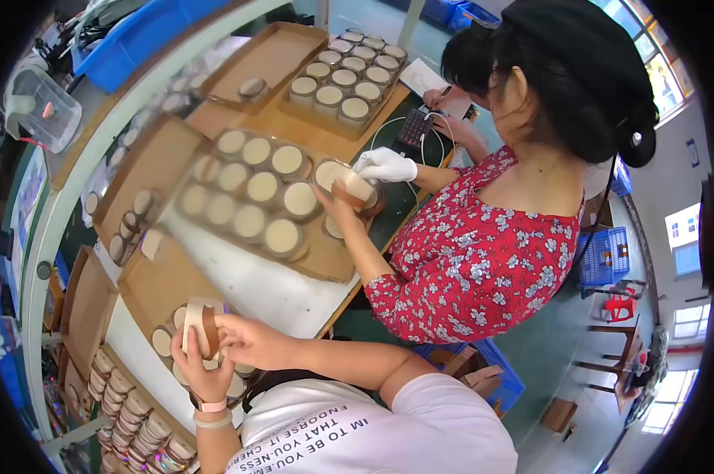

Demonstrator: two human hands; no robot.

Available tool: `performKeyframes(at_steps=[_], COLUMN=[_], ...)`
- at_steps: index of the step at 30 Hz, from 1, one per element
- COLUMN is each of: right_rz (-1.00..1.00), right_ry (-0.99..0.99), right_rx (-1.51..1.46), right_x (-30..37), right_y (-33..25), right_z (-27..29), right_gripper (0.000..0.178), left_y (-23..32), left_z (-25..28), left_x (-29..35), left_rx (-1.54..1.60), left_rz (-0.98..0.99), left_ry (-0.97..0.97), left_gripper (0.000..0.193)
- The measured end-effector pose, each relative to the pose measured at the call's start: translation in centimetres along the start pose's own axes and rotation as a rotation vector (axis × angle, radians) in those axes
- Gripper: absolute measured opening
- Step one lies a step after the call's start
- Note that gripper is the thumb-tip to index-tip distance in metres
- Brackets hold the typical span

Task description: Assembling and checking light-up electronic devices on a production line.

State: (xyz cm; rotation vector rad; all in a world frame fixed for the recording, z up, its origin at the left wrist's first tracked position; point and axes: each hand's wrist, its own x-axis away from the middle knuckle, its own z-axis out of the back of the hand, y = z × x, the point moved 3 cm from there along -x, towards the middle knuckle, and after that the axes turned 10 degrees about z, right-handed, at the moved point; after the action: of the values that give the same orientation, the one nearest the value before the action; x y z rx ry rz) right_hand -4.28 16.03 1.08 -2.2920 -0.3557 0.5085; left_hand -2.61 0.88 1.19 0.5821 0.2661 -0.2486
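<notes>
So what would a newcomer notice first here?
Trays of round cream-topped tins cover the bench's middle and top. At lower left, the left hand and right hand hold one tin. On the right, a co-worker in a red floral top handles another.

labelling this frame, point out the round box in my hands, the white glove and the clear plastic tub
round box (202,328), head view, on its brown side band
white glove (387,166), head view, back of the glove
clear plastic tub (45,110), head view, its front wall
</notes>
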Motion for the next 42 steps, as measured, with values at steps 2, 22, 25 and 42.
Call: performKeyframes(at_steps=[2,22,25,42], right_rz=[-0.026,0.113,0.023,-0.345], right_ry=[0.069,0.216,0.322,0.277], right_rx=[0.190,0.563,0.392,-0.809], right_x=[0.2,2.9,2.9,2.1], right_y=[0.1,3.6,3.9,5.3], right_z=[0.6,1.8,2.2,-0.3], right_gripper=[0.038,0.072,0.079,0.056], left_y=[0.2,2.5,5.0,3.3], left_z=[-0.2,-1.1,-1.4,2.7], left_x=[-0.3,0.5,1.2,2.1], left_rx=[-0.025,0.789,0.271,0.060], left_rz=[0.054,0.550,0.317,0.018], left_ry=[0.045,0.040,0.109,-0.264], left_gripper=[0.077,0.068,0.078,0.105])
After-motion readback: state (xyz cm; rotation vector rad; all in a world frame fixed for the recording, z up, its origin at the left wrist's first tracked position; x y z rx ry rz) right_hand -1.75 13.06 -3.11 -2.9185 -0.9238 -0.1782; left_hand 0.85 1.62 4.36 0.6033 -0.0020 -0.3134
